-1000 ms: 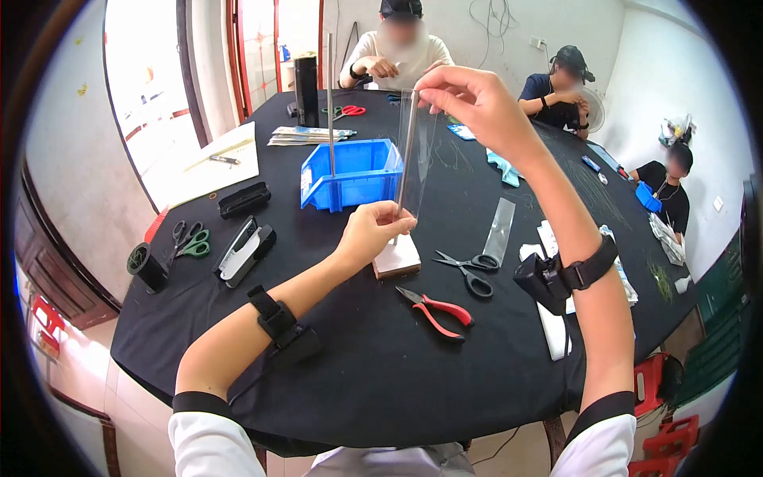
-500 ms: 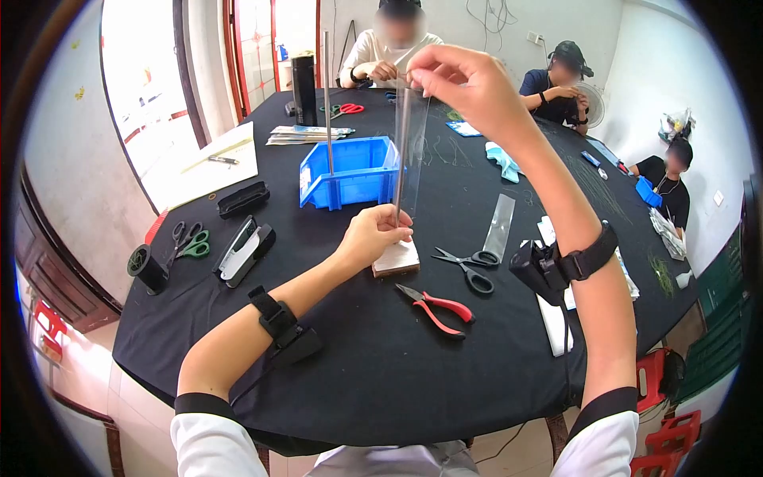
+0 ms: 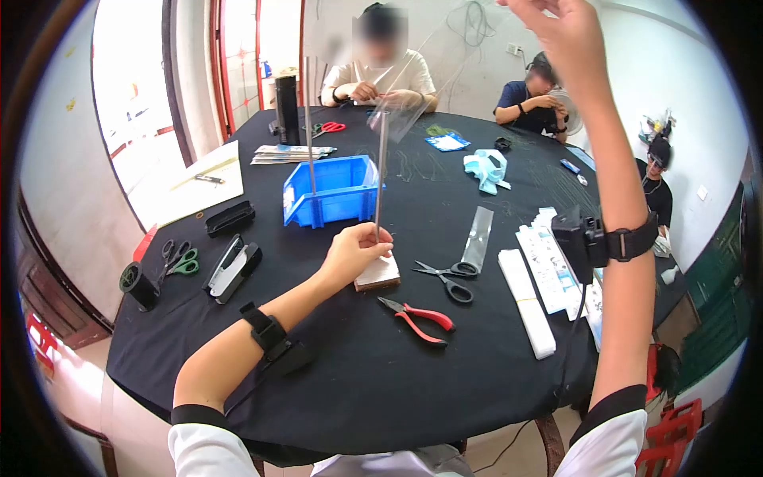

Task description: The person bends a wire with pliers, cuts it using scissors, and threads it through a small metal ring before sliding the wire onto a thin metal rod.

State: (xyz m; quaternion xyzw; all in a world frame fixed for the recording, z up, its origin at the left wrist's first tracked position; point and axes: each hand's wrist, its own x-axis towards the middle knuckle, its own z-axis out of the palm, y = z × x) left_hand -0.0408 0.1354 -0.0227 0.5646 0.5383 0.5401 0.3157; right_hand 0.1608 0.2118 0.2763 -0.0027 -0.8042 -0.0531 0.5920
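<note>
My left hand (image 3: pixel 358 253) is closed round the foot of a thin upright metal rod (image 3: pixel 383 175), just above a small wooden block (image 3: pixel 377 278). High at the top edge of the view, my right hand (image 3: pixel 560 28) pinches one end of a clear plastic sleeve (image 3: pixel 405 111), its fingertips partly cut off by the frame. The sleeve slants down to the left, and its lower end overlaps the rod's top. Behind the rod is a blue plastic bin (image 3: pixel 342 203), with a second metal rod (image 3: pixel 309 135) rising by it. Red-handled pliers (image 3: pixel 421 318) and black scissors (image 3: pixel 453 278) lie right of the block.
A stapler (image 3: pixel 232 270), green-handled scissors (image 3: pixel 185 261) and a thread spool (image 3: pixel 139 286) lie at left. White strips (image 3: pixel 526 306) and printed packets (image 3: pixel 552 262) lie at right. Across the black-covered table (image 3: pixel 358 374) sit several people, one (image 3: pixel 381 75) directly opposite.
My right hand has risen up and to the right, drawing the clear sleeve upward along the rod to its top. My left hand stays at the rod's foot. The view has shifted slightly.
</note>
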